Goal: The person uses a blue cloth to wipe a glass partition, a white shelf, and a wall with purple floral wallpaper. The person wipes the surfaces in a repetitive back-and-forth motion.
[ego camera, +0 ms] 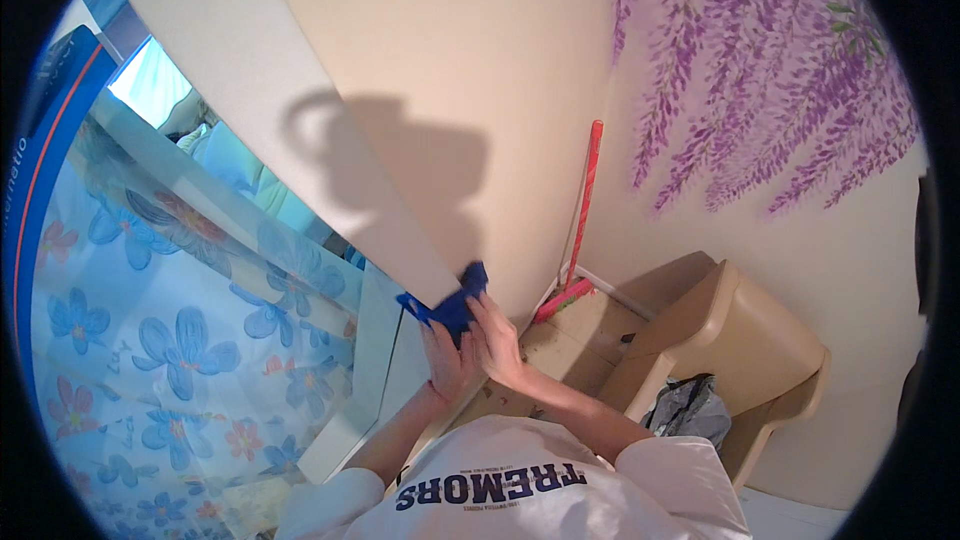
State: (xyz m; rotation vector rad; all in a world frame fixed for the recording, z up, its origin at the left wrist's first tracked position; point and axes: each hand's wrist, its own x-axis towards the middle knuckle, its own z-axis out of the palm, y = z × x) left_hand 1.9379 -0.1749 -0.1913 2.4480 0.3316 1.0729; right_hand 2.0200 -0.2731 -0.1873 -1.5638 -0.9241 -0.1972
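Note:
A dark blue cloth point(451, 310) is bunched against the low end of a pale wall edge point(375, 217). My left hand point(450, 364) holds the cloth from below, its fingers pointing up into the folds. Just to the right, my right hand point(495, 334) grips the cloth's other side. The two hands are close together, and some fingertips are hidden in the fabric. A white panel point(401, 371) lies just left of my left hand.
On the left hangs a sheer curtain point(180, 360) with blue flowers. A red-handled broom point(585, 202) leans in the corner. At right stands a beige plastic bin point(772, 330) with a grey bag point(690, 412) inside. Small debris point(491, 394) lies on the tiled floor point(551, 352).

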